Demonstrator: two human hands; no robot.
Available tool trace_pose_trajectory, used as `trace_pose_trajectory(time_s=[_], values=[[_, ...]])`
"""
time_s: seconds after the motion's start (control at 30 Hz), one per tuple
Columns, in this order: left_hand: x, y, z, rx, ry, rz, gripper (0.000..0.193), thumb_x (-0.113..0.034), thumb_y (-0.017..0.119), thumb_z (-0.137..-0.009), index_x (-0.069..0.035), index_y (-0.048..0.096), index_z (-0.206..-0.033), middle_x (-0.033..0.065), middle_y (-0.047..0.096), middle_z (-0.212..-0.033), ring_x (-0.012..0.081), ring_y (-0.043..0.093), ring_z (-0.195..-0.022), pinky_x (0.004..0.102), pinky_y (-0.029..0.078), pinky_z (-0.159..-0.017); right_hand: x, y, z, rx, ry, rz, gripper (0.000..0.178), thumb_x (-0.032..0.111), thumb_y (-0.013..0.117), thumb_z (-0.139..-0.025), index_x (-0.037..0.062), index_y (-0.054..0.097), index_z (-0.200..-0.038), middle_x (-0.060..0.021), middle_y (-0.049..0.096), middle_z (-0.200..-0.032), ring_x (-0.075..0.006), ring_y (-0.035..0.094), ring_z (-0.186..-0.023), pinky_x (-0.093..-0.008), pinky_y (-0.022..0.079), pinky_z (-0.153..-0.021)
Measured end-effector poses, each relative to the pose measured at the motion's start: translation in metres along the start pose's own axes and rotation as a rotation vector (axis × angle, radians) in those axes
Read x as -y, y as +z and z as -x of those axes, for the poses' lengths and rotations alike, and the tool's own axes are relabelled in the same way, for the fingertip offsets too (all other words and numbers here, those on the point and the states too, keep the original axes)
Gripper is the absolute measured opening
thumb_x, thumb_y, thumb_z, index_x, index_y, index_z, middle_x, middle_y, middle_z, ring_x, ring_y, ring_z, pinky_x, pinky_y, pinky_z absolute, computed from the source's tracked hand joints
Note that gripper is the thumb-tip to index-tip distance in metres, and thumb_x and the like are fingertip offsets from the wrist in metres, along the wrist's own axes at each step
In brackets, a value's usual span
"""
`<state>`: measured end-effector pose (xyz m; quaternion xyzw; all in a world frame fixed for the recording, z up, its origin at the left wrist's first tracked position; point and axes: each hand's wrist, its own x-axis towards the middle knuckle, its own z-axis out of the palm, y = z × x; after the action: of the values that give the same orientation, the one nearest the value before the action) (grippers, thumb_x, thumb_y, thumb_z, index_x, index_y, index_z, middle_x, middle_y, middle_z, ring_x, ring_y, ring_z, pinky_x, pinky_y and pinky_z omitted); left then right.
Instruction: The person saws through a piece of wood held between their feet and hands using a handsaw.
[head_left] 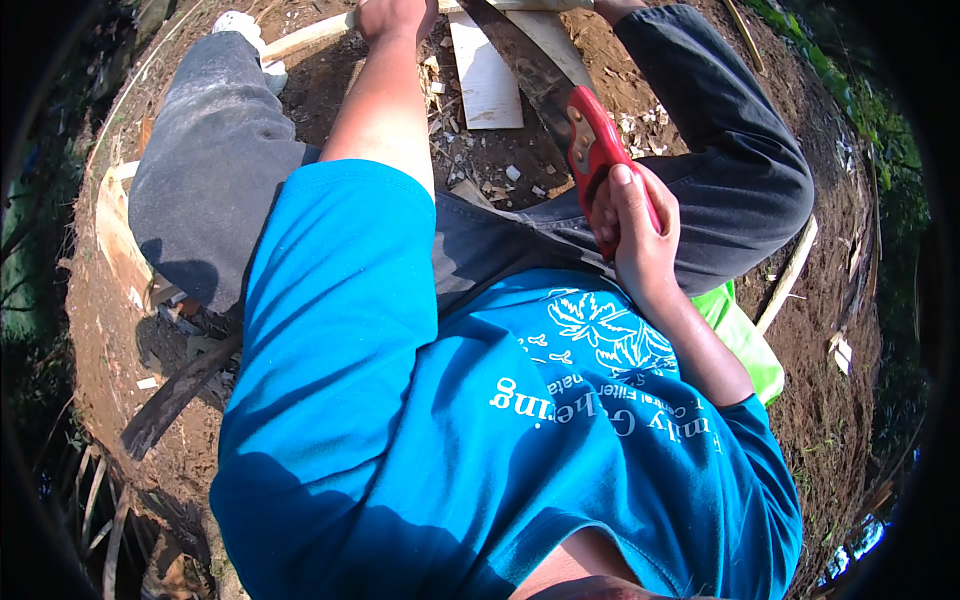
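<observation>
My right hand (640,222) is closed around the red handle (600,140) of a handsaw. From it the dark saw blade (520,60) slants up and leftward, reaching a pale strip of wood (310,36) at the top of the view. My left hand (397,16) grips this strip left of the blade; its fingers are partly cut off by the picture's upper edge. Beneath the blade a flat, pale board (484,75) lies on the soil between my legs. Where the teeth meet the wood is too near the rim to make out.
Wood chips (513,173) litter the brown soil. My bent legs in dark trousers (215,170) frame the work on both sides. A dark piece of wood (180,395) lies at the left, a bright green cloth (740,340) by my right hip, and a thin stick (790,275) beyond it.
</observation>
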<state>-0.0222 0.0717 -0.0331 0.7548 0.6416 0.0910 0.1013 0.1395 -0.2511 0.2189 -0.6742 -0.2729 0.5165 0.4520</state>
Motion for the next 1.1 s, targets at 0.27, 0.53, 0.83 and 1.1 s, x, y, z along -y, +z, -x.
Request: trace_pose_trajectory(time_s=[0.27, 0.53, 0.83, 1.1], values=[[-0.007, -0.008, 0.002, 0.021, 0.018, -0.027, 0.051, -0.046, 0.047, -0.097, -0.01, 0.081, -0.087, 0.0169, 0.077, -0.091, 0.0353, 0.074, -0.091, 0.0489, 0.055, -0.087, -0.01, -0.006, -0.003, 0.026, -0.032, -0.028, 0.037, 0.036, 0.06, -0.107, 0.0058, 0.06, -0.085, 0.0031, 0.054, -0.064, -0.004, 0.047, -0.052, -0.0226, 0.035, -0.048], [-0.004, -0.005, -0.001, 0.047, -0.006, -0.022, 0.047, -0.042, 0.046, -0.094, -0.011, 0.081, -0.09, 0.017, 0.077, -0.093, 0.0354, 0.074, -0.092, 0.0486, 0.055, -0.087, -0.003, -0.003, 0.003, 0.025, -0.026, 0.054, 0.038, 0.029, 0.054, -0.109, 0.0063, 0.05, -0.079, 0.001, 0.048, -0.064, -0.0066, 0.044, -0.052, -0.0238, 0.037, -0.05], [-0.005, -0.005, -0.002, 0.074, -0.023, 0.012, 0.046, -0.043, 0.047, -0.092, -0.011, 0.081, -0.09, 0.0176, 0.076, -0.094, 0.0361, 0.074, -0.093, 0.0493, 0.055, -0.086, -0.001, -0.007, 0.011, 0.039, -0.025, 0.011, 0.039, 0.037, 0.059, -0.107, 0.0062, 0.06, -0.083, 0.0036, 0.054, -0.063, -0.0031, 0.047, -0.053, -0.0221, 0.034, -0.047], [0.013, 0.006, 0.0, 0.015, -0.007, 0.002, 0.044, -0.04, 0.048, -0.094, -0.012, 0.081, -0.094, 0.0174, 0.077, -0.099, 0.0367, 0.074, -0.095, 0.05, 0.055, -0.087, -0.027, 0.026, -0.066, 0.016, -0.06, 0.13, 0.039, 0.034, 0.061, -0.105, 0.0023, 0.066, -0.083, 0.0044, 0.054, -0.064, -0.0036, 0.047, -0.058, -0.0254, 0.036, -0.052]])
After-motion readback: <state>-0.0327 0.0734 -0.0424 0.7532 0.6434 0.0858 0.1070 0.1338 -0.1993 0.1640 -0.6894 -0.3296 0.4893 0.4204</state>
